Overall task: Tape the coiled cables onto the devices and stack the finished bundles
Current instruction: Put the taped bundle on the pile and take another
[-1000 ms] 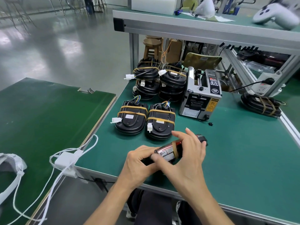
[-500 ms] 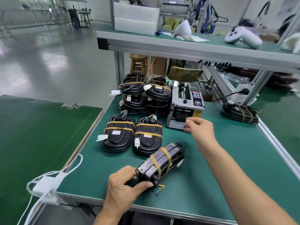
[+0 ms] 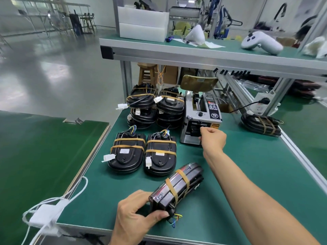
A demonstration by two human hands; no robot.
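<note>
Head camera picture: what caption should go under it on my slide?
Left hand holds a taped device on the green table while the right hand reaches the tape dispenser.

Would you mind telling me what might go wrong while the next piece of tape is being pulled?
1. The device lies on its narrow side, held only at its near end by the left hand; it may tip over.
2. Its loose coloured wires sit near the table edge and could snag.
3. The right hand is at the tape dispenser outlet; the tape may stick to itself.
</note>
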